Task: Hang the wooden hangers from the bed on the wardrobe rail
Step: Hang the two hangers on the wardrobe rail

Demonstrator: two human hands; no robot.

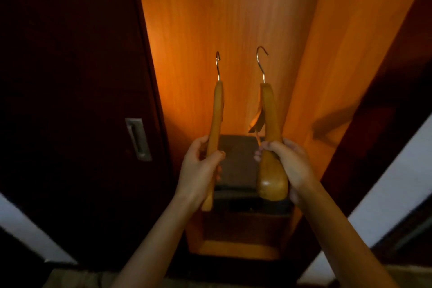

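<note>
I hold two wooden hangers upright inside an open wardrobe. My left hand (203, 166) is shut on the left wooden hanger (216, 114), seen edge-on, its metal hook (218, 63) pointing up. My right hand (288, 164) is shut on the right wooden hanger (268, 119), whose broad rounded end (272, 186) faces me; its hook (261, 58) also points up. The two hangers stand apart, side by side. No wardrobe rail shows in this view.
The orange wooden back panel (222, 19) of the wardrobe fills the middle. A dark sliding door (70, 77) with a recessed metal handle (138, 139) stands at the left. A dark box-like item (236, 159) sits low inside, behind the hangers. White wall (385, 189) shows at the right.
</note>
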